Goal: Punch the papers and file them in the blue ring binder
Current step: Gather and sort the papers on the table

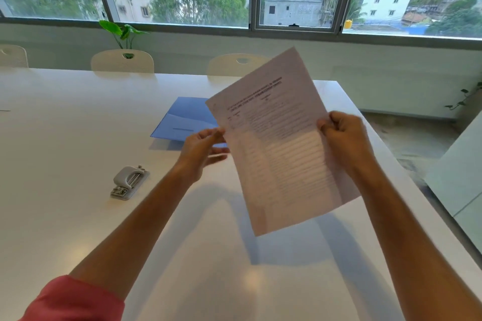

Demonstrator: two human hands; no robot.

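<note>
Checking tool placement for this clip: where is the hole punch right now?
In the head view the hole punch sits on the white table, left of the left hand, nearer the camera than the blue binder.

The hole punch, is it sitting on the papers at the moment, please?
No, the punch lies on the table, while both hands hold the papers aloft.
</note>
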